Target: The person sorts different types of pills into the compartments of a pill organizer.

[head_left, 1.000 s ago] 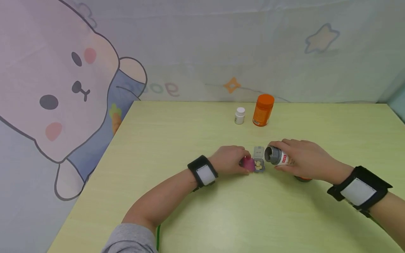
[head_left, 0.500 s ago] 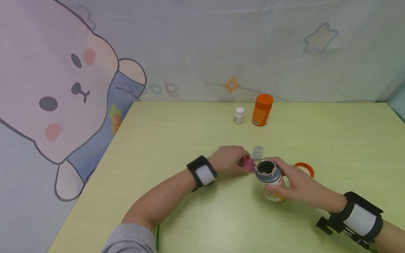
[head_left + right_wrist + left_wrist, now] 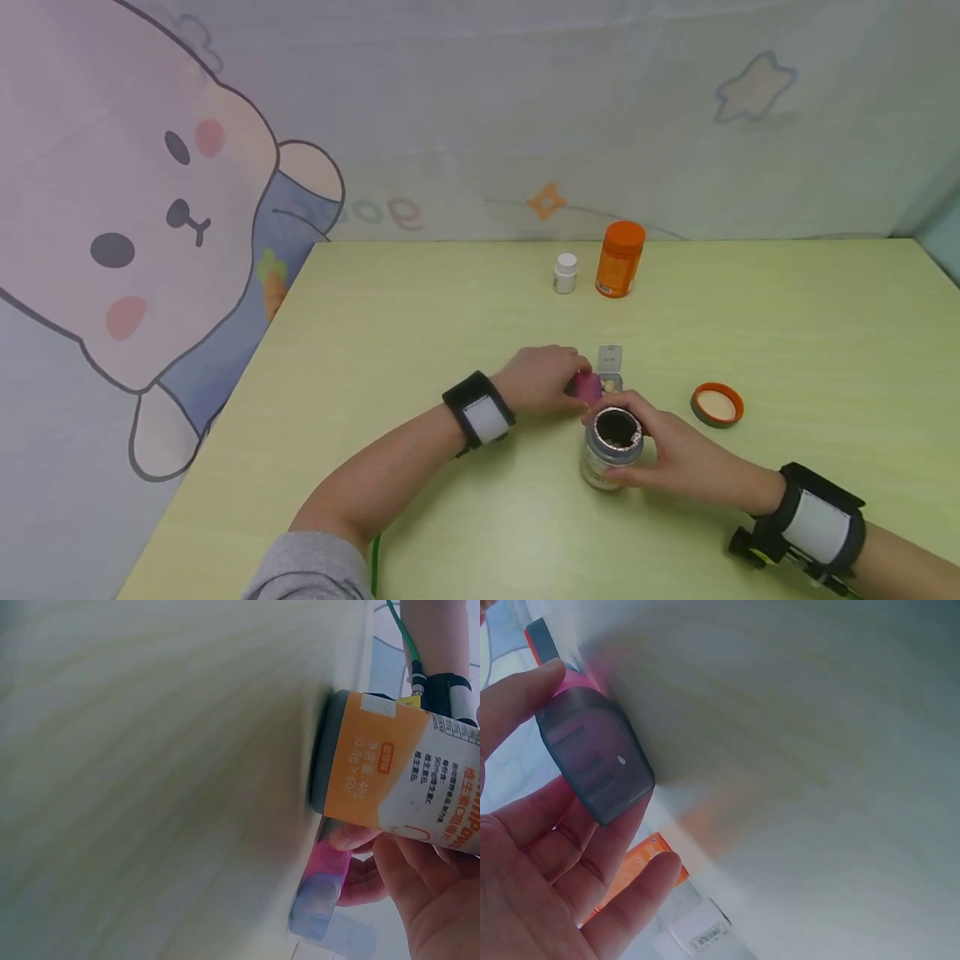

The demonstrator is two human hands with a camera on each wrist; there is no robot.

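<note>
My left hand (image 3: 542, 379) grips a small pink and grey pill box (image 3: 596, 754) between thumb and fingers. At its right end a clear lid (image 3: 610, 358) stands up, and pale tablets (image 3: 609, 386) lie in the compartment under it. My right hand (image 3: 671, 454) is curled round an uncapped grey bottle (image 3: 405, 765) with an orange and white label. The bottle is upright with its mouth facing up, just in front of the pill box. In the right wrist view its base is right at the table surface.
An orange-rimmed screw cap (image 3: 717, 406) lies inner side up to the right of the hands. Farther back stand a small white bottle (image 3: 565, 273) and a taller orange bottle (image 3: 620, 260). A printed cloth (image 3: 465, 108) hangs behind the table (image 3: 420, 317).
The right hand has turned the bottle from tilted beside the pill box to upright, bringing it nearer and leftward. The screw cap has come into full view. The left hand stays at the pill box.
</note>
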